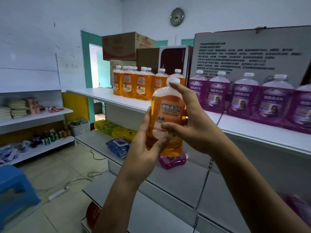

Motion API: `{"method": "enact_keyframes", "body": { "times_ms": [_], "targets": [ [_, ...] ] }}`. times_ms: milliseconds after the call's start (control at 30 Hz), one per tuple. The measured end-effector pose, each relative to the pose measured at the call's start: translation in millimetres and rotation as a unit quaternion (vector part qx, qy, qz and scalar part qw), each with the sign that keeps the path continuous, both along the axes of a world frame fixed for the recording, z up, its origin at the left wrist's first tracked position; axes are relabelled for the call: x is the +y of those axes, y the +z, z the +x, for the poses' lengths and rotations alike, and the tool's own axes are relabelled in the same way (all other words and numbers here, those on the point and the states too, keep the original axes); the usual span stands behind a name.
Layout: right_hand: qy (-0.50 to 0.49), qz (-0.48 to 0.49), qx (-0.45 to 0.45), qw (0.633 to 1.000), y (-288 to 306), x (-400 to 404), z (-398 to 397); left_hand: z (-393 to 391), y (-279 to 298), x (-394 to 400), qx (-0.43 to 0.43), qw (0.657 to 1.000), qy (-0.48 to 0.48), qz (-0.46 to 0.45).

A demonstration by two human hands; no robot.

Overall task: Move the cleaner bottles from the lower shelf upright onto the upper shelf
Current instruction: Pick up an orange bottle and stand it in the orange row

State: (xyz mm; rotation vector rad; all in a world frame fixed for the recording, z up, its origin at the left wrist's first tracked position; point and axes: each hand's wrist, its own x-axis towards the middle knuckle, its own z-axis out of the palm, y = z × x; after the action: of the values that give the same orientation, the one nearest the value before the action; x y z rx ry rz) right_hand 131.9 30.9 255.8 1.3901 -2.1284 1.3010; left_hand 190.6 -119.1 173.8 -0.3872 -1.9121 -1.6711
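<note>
1. Orange floor-cleaner bottle (pixel 165 115) is up in the air, upright, white cap on top, just in front of the upper shelf (pixel 262 132) edge.
2. Left hand (pixel 148 145) wraps the bottle's lower left side, thumb across the front.
3. Right hand (pixel 190 121) clasps the right side, forefinger touching the cap.
4. Orange bottles (pixel 134 83) stand grouped at the upper shelf's far end; purple bottles (pixel 244 96) line its back.
5. One purple bottle (pixel 173 161) sits on the lower shelf (pixel 176 180), directly beneath.

Both bare forearms raised, converging. Left hand (pixel 148 148) cupped low, thumb across the front, grip closed. Right hand (pixel 190 121) higher, fingers (pixel 178 89) spread upward, thumb pressing, grip closed too.
</note>
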Motion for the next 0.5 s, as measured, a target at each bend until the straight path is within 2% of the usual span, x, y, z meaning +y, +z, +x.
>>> {"method": "enact_keyframes", "body": {
  "times_ms": [233, 500],
  "targets": [
    [-0.034, -0.036, 0.013, 0.999, 19, -55, -79, -88, 29, -60, -0.002, 0.998, -0.038, -0.051],
    [-0.109, -0.009, 0.086, 0.990, 26, -112, -127, -155, 44, -115, -0.012, 0.991, -0.074, -0.108]
  ]
}}
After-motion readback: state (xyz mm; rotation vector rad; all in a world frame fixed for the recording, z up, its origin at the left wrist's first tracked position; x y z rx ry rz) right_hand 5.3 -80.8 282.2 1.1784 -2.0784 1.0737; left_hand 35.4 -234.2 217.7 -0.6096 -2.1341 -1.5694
